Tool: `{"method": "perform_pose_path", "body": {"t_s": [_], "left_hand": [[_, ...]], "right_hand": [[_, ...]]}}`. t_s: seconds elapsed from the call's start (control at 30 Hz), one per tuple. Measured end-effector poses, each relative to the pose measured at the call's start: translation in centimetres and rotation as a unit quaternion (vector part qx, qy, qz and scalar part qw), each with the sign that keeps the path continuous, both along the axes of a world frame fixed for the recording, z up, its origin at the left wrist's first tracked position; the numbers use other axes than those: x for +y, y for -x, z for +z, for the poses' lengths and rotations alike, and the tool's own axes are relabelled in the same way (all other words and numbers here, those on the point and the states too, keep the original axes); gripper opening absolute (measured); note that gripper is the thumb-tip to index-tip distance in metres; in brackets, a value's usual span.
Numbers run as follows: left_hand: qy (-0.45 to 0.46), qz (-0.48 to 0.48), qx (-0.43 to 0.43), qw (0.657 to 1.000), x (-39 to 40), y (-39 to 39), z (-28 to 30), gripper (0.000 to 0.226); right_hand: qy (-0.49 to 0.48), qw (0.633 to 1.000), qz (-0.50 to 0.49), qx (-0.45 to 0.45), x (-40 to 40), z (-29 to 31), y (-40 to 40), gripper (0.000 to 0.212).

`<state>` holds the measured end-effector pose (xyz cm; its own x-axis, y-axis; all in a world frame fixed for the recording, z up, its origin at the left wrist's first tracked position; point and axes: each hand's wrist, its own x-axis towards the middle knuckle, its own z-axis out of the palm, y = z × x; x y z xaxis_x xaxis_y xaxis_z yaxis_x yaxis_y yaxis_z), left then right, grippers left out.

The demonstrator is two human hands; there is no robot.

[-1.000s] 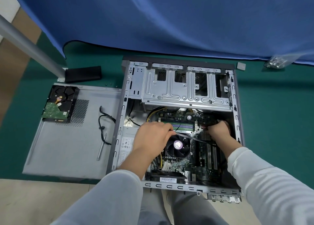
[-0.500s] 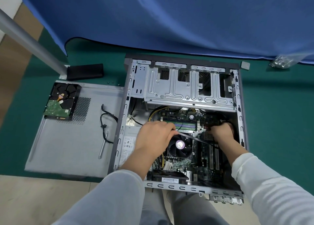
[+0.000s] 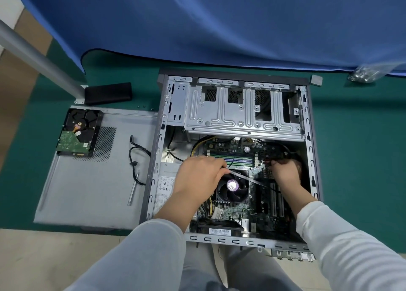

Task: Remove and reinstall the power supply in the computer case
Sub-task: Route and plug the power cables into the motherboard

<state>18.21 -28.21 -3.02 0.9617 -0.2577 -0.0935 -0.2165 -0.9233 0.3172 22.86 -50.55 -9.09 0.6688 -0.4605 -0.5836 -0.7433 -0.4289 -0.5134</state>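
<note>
The computer case (image 3: 307, 123) lies open on the green counter (image 3: 356, 159), its side panel (image 3: 87, 191) off beside it. The power supply (image 3: 165, 187) sits inside at the left wall, so most of the job looks left to do. The left hand (image 3: 198, 178) holds a thin strap (image 3: 246, 178). The right hand (image 3: 285, 172) grips a plug, probably unplugging first.

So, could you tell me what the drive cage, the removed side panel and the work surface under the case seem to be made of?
Drive cage: bare sheet metal, probably steel; dull silver with pressed ribs and punched holes.
Side panel: thin sheet metal, matt grey inner face, with a perforated vent patch.
Work surface: green, matt and glare-free; likely a felt or rubber mat, hard to tell.
</note>
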Motion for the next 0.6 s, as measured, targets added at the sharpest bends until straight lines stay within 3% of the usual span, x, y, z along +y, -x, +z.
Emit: {"method": "perform_pose_path", "body": {"t_s": [0.6], "left_hand": [[0.005,0.001,-0.016,1.000,-0.01,0.04,0.04,0.030]], "right_hand": [[0.071,0.997,0.017,0.026,0.49,0.85,-0.84,0.027]]}}
